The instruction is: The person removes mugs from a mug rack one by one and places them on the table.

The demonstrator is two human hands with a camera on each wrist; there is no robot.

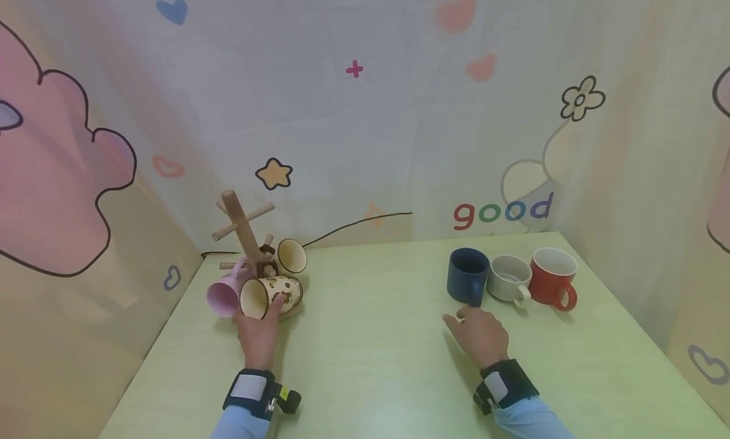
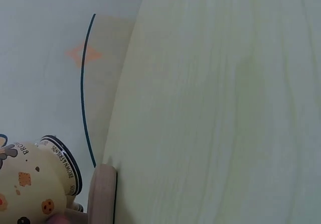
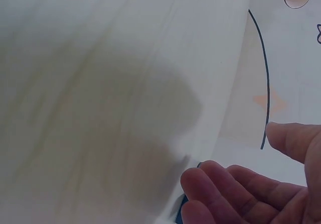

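At the left stands a wooden mug tree [image 1: 242,227] with mugs hanging on it. My left hand [image 1: 258,337] grips a cream mug with small printed pictures [image 1: 282,293], its mouth tilted to the left; the same cream mug [image 2: 35,184] shows at the lower left of the left wrist view. Beside it hang a lilac mug [image 1: 224,296] and, behind, another cream mug [image 1: 292,256]. Over the table at the right, my right hand [image 1: 481,337] holds nothing, its fingers loosely bent. Nearest to it is a dark blue mug [image 1: 466,275]; whether they touch, I cannot tell.
To the right of the blue mug stand a small white ribbed cup [image 1: 509,279] and a red mug [image 1: 550,280], upright in a row. The pale table [image 1: 371,337] ends at a printed cloth backdrop [image 1: 353,141]. The tree's upper pegs [image 1: 262,211] stick out sideways.
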